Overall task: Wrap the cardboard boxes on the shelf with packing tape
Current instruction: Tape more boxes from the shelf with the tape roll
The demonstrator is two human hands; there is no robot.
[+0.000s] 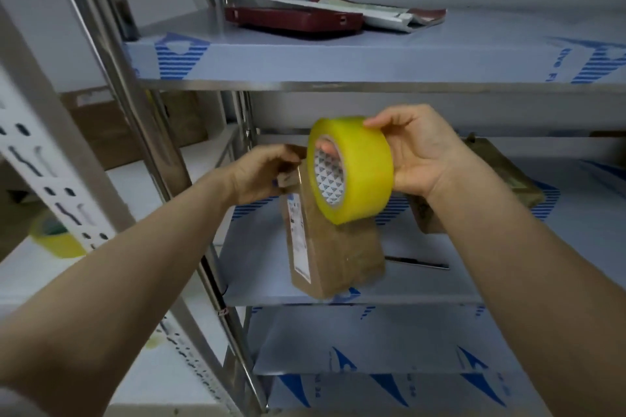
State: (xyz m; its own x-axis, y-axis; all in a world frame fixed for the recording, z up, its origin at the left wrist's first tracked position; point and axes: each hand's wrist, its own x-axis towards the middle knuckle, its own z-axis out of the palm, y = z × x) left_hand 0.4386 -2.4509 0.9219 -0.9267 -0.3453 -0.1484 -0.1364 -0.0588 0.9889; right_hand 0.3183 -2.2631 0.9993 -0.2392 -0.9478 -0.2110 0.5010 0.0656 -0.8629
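A small brown cardboard box [333, 254] with a white label stands on end on the middle shelf [264, 274]. My left hand [261, 176] grips its top left corner. My right hand [416, 152] holds a yellow roll of packing tape [359, 169] just above the box's top, fingers inside the core and thumb over the outer rim. A second brown box [504, 176] lies behind my right hand on the same shelf, partly hidden by it.
A thin dark tool [420, 262] lies on the shelf right of the box. The upper shelf holds a dark red case [294, 20] and flat papers [372, 12]. Another yellow tape roll [56, 240] sits at far left behind a steel post [162, 159].
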